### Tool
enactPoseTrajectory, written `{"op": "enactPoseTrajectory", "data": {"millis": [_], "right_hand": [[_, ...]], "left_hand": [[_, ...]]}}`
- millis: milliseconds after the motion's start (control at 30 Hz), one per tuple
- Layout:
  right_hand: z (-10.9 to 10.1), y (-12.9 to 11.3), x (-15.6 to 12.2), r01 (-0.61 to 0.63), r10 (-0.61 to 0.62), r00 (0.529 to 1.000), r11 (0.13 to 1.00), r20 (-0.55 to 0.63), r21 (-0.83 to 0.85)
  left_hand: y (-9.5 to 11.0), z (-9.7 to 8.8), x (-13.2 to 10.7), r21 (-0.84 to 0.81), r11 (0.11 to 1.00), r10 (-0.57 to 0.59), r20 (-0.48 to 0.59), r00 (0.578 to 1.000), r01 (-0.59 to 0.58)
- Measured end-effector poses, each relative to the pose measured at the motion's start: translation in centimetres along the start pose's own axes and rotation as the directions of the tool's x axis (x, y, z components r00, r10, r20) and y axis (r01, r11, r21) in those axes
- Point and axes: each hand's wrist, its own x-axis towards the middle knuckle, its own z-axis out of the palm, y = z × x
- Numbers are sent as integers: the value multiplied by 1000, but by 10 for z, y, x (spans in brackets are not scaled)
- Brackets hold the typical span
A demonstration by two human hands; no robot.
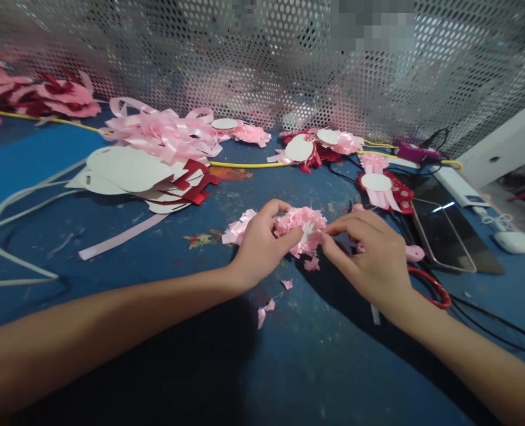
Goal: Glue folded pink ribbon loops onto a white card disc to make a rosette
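Observation:
A ruffled pink ribbon rosette (304, 223) is near the middle of the blue table (289, 367). My left hand (265, 245) is closed round its left side, the thumb lying across the front. At its right edge my right hand (364, 245) pinches with thumb and forefinger; whatever sits between those fingertips is too small to make out. More pink ribbon (239, 227) shows just left of my left hand. Small pink scraps (262, 315) lie below the rosette. Under my right hand, partly hidden, are a pink handle (415, 253) and a red loop (435, 289).
White card shapes (129, 171) with red ends lie left, before a heap of pink ribbon (165, 130). Finished-looking rosettes (300, 149) line the back by a yellow cable (253, 165). A phone (444, 231) and white earphone case (515, 242) lie right. Perforated metal mesh (165, 59) stands behind.

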Motion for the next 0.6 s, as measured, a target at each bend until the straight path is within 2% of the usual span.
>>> {"op": "enactPoseTrajectory", "data": {"millis": [133,267,367,433,500,600], "right_hand": [[3,0,0,-32,31,999,998,-19,-52],[0,-2,2,-150,150,989,989,-3,-19],[-7,-2,5,-228,221,973,966,73,118],[-12,-2,7,-283,247,950,937,189,202],[-14,-4,7,-275,176,919,928,352,253],[-8,-11,0,-69,-88,860,956,503,285]], "left_hand": [[4,1,-4,-9,1000,24,35,999,-23],[4,1,-4,-26,999,29,52,998,-27],[1,0,0,-12,1000,-2,28,1000,3],[-1,-1,3,-8,999,-42,-19,999,42],[-3,-2,6,-22,998,-67,-60,996,66],[-4,-2,8,-37,997,-68,-70,995,65]]}}
